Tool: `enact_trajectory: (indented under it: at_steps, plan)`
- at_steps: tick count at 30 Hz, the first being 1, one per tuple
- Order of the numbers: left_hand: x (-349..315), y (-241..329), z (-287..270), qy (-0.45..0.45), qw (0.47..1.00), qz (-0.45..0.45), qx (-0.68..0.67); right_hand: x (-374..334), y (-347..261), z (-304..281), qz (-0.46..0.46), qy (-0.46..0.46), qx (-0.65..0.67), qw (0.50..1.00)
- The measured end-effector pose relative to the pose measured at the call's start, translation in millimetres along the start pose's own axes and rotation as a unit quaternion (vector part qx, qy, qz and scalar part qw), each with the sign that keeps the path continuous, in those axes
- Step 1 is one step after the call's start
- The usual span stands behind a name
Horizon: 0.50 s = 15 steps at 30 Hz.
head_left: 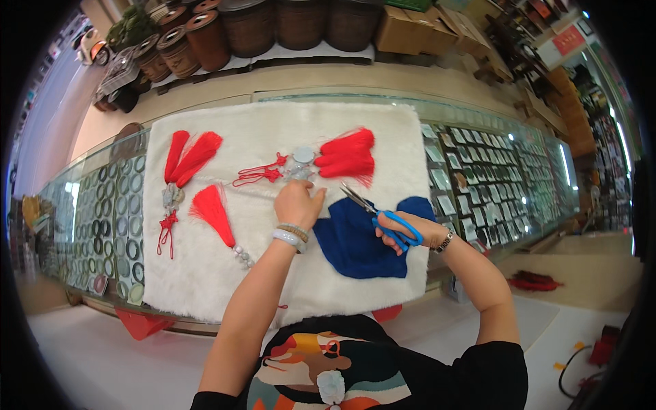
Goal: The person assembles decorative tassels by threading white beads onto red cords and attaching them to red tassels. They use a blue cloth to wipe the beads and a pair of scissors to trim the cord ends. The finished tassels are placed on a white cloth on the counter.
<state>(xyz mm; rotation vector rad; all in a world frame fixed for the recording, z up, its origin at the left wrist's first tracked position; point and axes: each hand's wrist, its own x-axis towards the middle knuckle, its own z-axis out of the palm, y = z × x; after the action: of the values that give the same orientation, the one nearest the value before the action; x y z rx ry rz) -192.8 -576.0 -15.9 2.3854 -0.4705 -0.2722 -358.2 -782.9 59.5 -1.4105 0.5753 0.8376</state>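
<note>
A pair of scissors (408, 238) with blue handles is in my right hand (410, 231), fingers wrapped around the handles. Its metal blades point up and to the left, above a dark blue cloth (365, 246). My left hand (298, 203) lies by the lower edge of a pendant with pale carved stones (301, 160); its fingertips touch or nearly touch the stones, and the thumb stands apart. Red tassels (347, 156) spread to the right of those stones, and red knotted cords (263, 171) run left.
Two more red-tasselled pendants, one with carved stones (172, 198) and one with round beads (242, 256), lie on the white plush mat (205, 294). Under it is a glass display counter with bangles (109, 219) at left and small carded pieces (478, 184) at right. Brown barrels (253, 27) stand beyond.
</note>
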Motion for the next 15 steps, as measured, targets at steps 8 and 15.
enact_trajectory:
  at_steps: [8, 15]
  plan:
    - [6.5, -0.6, 4.3, -0.012, 0.999, -0.042, -0.011, 50.8, -33.7, -42.2, 0.048, -0.079, -0.063, 0.994]
    - [3.3, 1.2, 1.5, -0.024, 0.997, -0.041, -0.058, 77.0, -32.0, -50.3, 0.048, -0.092, -0.048, 0.993]
